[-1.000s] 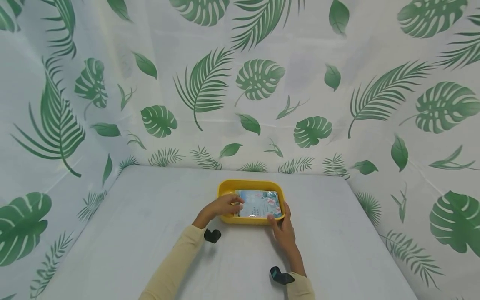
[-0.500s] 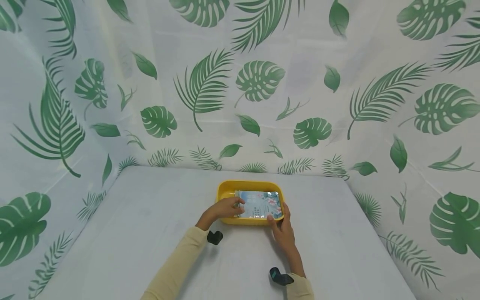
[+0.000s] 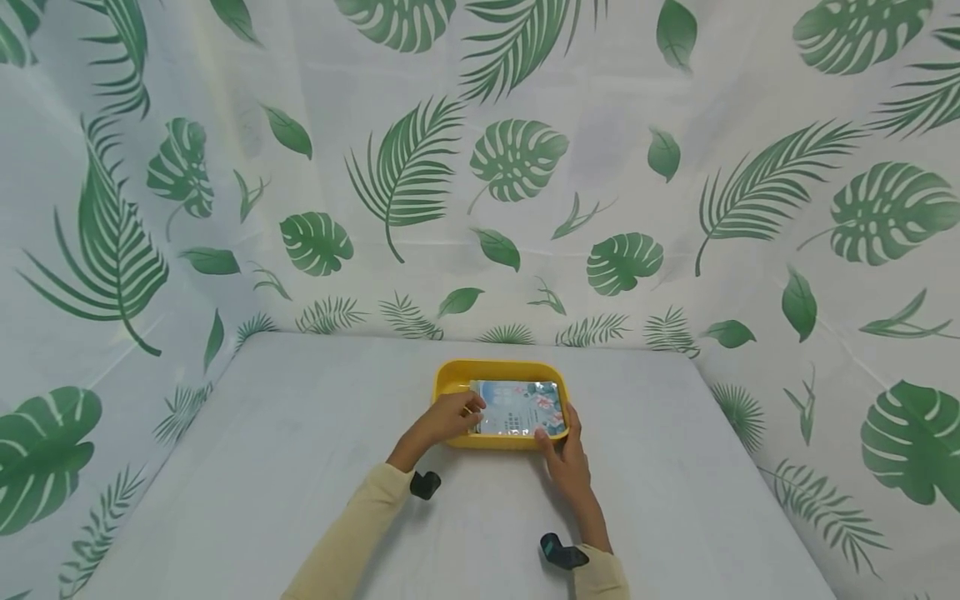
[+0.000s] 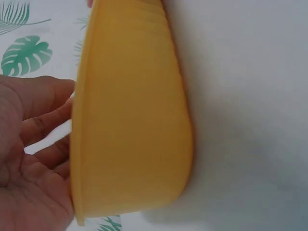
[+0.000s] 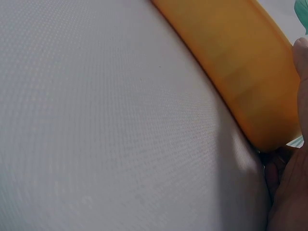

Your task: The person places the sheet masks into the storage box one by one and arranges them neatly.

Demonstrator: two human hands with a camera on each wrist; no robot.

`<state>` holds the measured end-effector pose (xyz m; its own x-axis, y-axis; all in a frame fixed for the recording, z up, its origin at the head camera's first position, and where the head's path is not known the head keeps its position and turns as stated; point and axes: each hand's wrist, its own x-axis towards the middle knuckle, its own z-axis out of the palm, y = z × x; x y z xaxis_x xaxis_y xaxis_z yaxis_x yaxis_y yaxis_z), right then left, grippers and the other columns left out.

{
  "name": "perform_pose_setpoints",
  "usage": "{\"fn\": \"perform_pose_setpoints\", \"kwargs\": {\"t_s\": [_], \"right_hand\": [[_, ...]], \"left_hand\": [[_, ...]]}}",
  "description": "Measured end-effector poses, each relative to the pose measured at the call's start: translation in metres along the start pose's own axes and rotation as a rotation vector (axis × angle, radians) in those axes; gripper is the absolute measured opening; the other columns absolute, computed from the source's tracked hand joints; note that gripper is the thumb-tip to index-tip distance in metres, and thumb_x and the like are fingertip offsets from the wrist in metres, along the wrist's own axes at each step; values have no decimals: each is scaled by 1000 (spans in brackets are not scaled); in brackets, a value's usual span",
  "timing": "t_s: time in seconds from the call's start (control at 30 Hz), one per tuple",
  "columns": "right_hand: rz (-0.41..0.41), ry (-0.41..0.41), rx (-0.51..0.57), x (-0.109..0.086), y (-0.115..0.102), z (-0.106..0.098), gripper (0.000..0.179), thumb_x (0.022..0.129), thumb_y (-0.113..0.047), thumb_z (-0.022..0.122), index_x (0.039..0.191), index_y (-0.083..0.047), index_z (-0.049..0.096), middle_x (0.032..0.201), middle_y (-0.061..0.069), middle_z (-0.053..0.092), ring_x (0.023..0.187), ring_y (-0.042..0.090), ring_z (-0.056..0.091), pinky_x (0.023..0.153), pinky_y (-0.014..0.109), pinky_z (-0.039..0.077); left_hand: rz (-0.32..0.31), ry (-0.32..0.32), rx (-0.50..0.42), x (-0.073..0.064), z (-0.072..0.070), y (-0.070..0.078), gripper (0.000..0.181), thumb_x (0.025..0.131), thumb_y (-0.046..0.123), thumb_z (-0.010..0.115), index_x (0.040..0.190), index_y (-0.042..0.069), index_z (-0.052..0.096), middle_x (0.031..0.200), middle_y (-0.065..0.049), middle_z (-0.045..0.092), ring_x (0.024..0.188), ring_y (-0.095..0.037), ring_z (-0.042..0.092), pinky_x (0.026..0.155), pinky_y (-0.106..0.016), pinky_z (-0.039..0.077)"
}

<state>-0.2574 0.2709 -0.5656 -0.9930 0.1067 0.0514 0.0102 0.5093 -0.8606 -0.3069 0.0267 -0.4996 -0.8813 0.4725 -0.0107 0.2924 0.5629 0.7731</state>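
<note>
A yellow plastic box [image 3: 510,444] with rounded corners stands on the white table. Inside it, toward the right, a flat glossy packet [image 3: 521,408] printed in pale blue with pink flowers lies face up. My left hand [image 3: 448,417] reaches over the box's near left rim, its relaxed fingers at the packet's left edge. In the left wrist view the rim hides the tips of those fingers [image 4: 45,96]. My right hand [image 3: 567,462] grips the box's right end, thumb on the near rim and fingers round the outside. The right wrist view shows the box's side wall [image 5: 240,62] beside that hand.
White table surface [image 3: 300,433] spreads on both sides of the box. Behind and beside the table hang white sheets [image 3: 525,275] with green leaf prints. Each wrist carries a small black camera mount, the left one [image 3: 425,485] near the box's front.
My left hand shifts slightly at the packet's left edge, and its wrist draws back a little. The right hand, the box and the packet stay about where they were.
</note>
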Motion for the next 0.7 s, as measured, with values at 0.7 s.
{"fn": "perform_pose_setpoints", "kwargs": {"t_s": [0.7], "right_hand": [[23,-40,64,-3,0,-6,94,98,-43,55,155,-12,-12,160,27,11,148,43,17,118,56,18]], "left_hand": [[-24,555,-6,-56,30,-31,32,78,35,79,91,9,65,146,-23,46,127,-40,53,98,-48,50]]}}
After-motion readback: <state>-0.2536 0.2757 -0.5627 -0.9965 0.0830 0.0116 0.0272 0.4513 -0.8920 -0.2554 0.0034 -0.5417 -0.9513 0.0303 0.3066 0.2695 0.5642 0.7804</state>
